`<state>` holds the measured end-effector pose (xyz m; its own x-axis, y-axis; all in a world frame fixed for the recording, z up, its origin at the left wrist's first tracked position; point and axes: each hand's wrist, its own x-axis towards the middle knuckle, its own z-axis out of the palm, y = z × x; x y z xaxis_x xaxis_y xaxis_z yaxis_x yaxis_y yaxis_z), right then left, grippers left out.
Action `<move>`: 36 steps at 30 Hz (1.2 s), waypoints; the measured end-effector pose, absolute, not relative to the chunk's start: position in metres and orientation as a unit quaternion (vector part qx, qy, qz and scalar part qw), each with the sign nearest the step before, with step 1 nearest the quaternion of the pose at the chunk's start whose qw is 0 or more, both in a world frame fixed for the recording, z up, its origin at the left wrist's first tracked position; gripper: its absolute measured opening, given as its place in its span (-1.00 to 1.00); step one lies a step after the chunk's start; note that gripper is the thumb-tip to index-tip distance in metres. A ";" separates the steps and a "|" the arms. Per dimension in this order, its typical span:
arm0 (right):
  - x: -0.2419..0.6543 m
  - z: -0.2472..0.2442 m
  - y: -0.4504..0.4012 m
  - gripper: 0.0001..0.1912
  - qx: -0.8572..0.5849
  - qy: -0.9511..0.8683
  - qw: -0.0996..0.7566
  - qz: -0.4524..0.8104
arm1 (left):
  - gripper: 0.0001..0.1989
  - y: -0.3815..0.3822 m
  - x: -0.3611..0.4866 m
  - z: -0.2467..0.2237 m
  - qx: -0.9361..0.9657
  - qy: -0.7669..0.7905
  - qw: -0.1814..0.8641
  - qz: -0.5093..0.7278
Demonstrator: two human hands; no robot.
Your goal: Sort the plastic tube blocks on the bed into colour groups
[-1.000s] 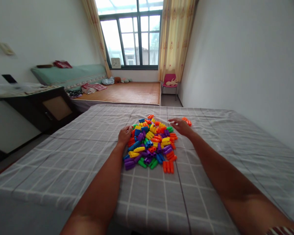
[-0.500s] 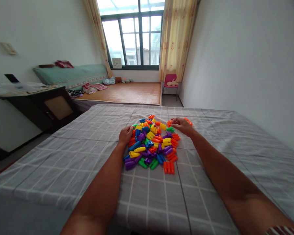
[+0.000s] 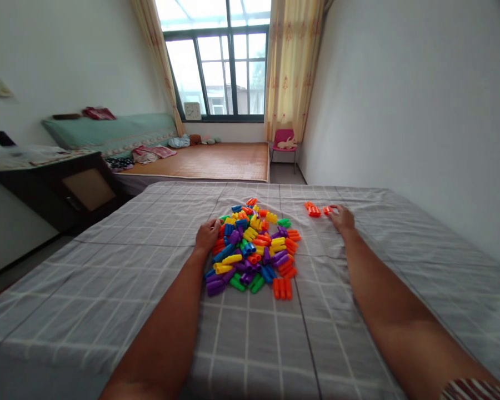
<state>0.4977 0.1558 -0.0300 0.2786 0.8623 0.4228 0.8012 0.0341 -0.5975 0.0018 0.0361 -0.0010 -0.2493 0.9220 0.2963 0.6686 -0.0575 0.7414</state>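
A heap of plastic toy blocks [image 3: 250, 250] in orange, yellow, blue, purple and green lies on the grey checked cloth [image 3: 258, 333]. Each block looks like several short tubes joined side by side. My left hand [image 3: 208, 234] rests against the heap's left edge, its fingers curled; what they hold, if anything, is hidden. Well to the right of the heap, my right hand [image 3: 342, 219] pinches an orange toy block [image 3: 327, 210] by its right end, at the cloth. Just left of it lie a couple of other orange blocks [image 3: 314, 211], apart from the heap.
Beyond the cloth-covered surface stands a bed with a woven mat [image 3: 216, 161]. A pink chair [image 3: 284, 139] holding a plush toy is near the curtain. On the left is a dark cabinet [image 3: 50, 189]; a white wall [image 3: 420, 100] runs along the right.
My right hand has moved right, away from the heap, carrying an orange block to beside the separate orange ones. My left hand stays at the heap's left edge. The view has shifted slightly.
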 end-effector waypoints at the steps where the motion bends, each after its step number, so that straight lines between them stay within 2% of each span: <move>1: 0.497 -0.029 0.155 -0.68 -0.693 -0.609 0.386 0.009 | -0.55 0.036 0.002 -0.001 0.593 0.671 0.152 0.419; 4: 0.496 -0.025 0.151 -0.69 -0.704 -0.612 0.358 -0.030 | -0.54 0.035 0.002 -0.001 0.592 0.673 0.153 0.416; 7: 0.493 -0.024 0.150 -0.67 -0.706 -0.627 0.329 -0.014 | -0.54 0.035 0.002 -0.001 0.592 0.675 0.153 0.412; 17: 0.474 -0.025 0.157 -0.43 -0.634 -0.705 0.316 0.016 | -0.57 0.033 0.004 0.004 0.593 0.676 0.160 0.406; 25: 0.473 -0.026 0.151 -0.49 -0.712 -0.658 0.246 0.004 | -0.57 0.035 0.002 0.000 0.597 0.676 0.154 0.404; 28: 0.469 -0.020 0.147 -0.51 -0.705 -0.664 0.251 0.004 | -0.57 0.036 0.002 0.000 0.602 0.673 0.143 0.405; 31: 0.457 -0.002 0.143 -0.56 -0.672 -0.680 0.293 -0.018 | -0.58 0.036 0.002 0.000 0.603 0.669 0.139 0.412; 34: 0.435 0.021 0.135 -0.67 -0.578 -0.753 0.308 0.064 | -0.57 0.036 0.002 0.000 0.603 0.666 0.143 0.415; 36: 0.418 0.033 0.126 -0.71 -0.503 -0.810 0.244 0.179 | -0.57 0.036 0.003 0.000 0.604 0.666 0.143 0.414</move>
